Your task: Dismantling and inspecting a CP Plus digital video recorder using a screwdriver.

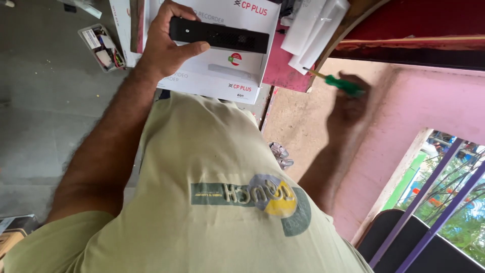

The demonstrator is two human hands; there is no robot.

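My left hand (164, 45) grips the left end of a slim black rectangular device (222, 35) with a vented face. It holds the device flat over a white cardboard box (214, 76). My right hand (348, 108), blurred by motion, is closed around a green-handled screwdriver (343, 85) whose thin shaft points up and left toward the box's right edge. My light green shirt (217, 202) fills the lower middle of the head view.
A clear plastic case of small parts (101, 48) lies on the grey floor at upper left. White moulded pieces (316, 30) rest on a pink surface (283, 71). A pink wall (409, 106) and a purple-barred window (439, 202) stand to the right. A small box (12, 232) sits at lower left.
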